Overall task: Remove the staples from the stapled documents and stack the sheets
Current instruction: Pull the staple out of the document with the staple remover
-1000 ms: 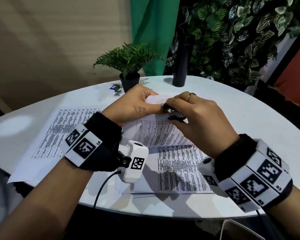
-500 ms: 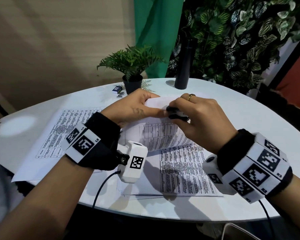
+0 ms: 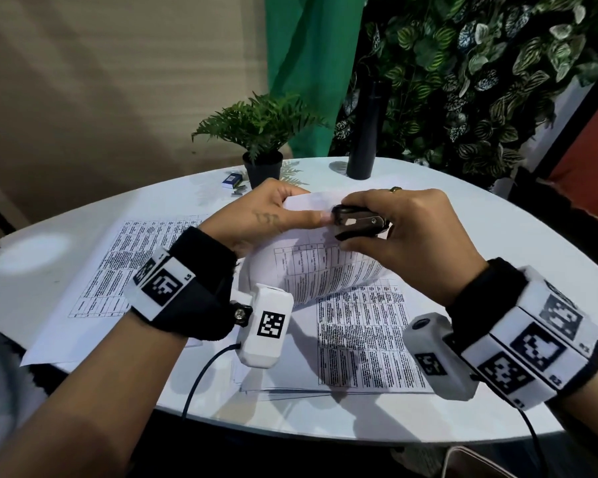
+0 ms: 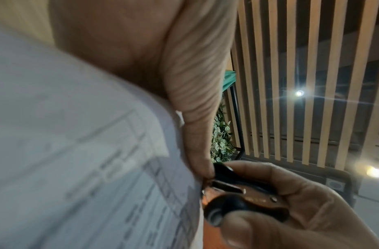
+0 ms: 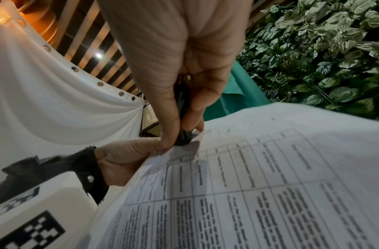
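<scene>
Staple work is mid-step: the left hand [image 3: 259, 215] pinches the raised document [image 3: 311, 267] at 12 o'clock, right hand [image 3: 411, 236] fingers clamped on the remover [image 3: 358, 222] at its corner. Loose sheets [image 3: 111, 267] lie at 9 o'clock; more papers [image 3: 359, 339] wait underneath.

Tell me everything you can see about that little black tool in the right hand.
The staple remover is a small claw-type tool: black plastic grips over metal jaws that look brownish and shiny close up. The right hand pinches it between thumb and fingers, squeezing it. Its tip sits at the top corner of the lifted document, right beside the left hand, whose thumb touches it. The staple itself is hidden.
</scene>
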Tool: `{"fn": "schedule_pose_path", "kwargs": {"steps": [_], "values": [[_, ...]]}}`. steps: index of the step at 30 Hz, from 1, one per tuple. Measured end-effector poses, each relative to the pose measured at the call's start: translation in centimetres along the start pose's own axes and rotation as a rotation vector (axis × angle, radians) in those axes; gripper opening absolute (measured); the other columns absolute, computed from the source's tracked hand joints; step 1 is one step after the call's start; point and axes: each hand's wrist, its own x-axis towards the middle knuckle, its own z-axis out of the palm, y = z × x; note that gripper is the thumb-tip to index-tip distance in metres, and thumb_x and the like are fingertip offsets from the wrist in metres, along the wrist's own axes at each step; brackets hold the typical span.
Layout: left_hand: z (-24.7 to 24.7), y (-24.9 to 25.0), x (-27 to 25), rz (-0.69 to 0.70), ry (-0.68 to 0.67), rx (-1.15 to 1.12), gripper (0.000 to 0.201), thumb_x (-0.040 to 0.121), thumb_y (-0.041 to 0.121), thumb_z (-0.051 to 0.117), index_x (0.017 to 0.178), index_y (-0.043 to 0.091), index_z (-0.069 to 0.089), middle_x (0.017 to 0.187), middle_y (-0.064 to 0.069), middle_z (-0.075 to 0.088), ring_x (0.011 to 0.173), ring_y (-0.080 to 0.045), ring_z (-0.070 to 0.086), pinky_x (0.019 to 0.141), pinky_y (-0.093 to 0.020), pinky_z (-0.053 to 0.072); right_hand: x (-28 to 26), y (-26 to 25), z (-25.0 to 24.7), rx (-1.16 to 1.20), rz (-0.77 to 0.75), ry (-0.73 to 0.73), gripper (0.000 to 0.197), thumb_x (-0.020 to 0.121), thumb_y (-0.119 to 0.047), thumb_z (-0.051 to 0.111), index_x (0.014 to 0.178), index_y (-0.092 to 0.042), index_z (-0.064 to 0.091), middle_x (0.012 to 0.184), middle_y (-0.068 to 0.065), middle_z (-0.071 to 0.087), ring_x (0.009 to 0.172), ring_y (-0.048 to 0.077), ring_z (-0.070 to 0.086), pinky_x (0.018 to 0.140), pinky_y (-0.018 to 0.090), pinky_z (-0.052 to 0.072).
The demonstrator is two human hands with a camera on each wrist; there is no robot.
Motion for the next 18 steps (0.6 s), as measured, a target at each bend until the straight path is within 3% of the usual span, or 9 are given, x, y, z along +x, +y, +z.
{"fn": "schedule_pose_path", "kwargs": {"steps": [6,11,18], "values": [[0.43,-0.28,0.23,-0.029,0.034,-0.084,0.012,0.083,-0.003,0.059,0.09,0.002,0.066,0.072,0.006,0.073,0.069,-0.002,0.067,0.069,-0.012,0.051,-0.05,0.13,-0.01,-0.017,-0.039,0.053,0.028,0.067,-0.024,0.073,0.092,-0.01,0.071,0.075,0.005,0.07,0.067,0.026,0.064,0.06,0.038,0.053],[0.49,-0.55,0.13,-0.081,0.036,-0.178,0.031,0.067,0.012,0.064,0.095,-0.002,0.066,0.074,0.002,0.073,0.066,-0.008,0.067,0.067,-0.016,0.054,-0.2,0.21,-0.08,0.05,0.01,0.059,0.03,0.067,-0.025,0.074,0.093,-0.011,0.071,0.077,0.004,0.071,0.068,0.023,0.065,0.063,0.036,0.049],[0.71,-0.63,-0.06,-0.065,0.067,-0.159,0.028,0.067,0.016,0.066,0.091,0.001,0.067,0.075,0.0,0.073,0.067,-0.01,0.067,0.069,-0.019,0.055,-0.1,-0.01,-0.55,0.247,0.102,0.035,0.028,0.065,-0.024,0.077,0.091,-0.013,0.072,0.079,-0.002,0.072,0.073,0.008,0.063,0.069,0.027,0.05]]}}
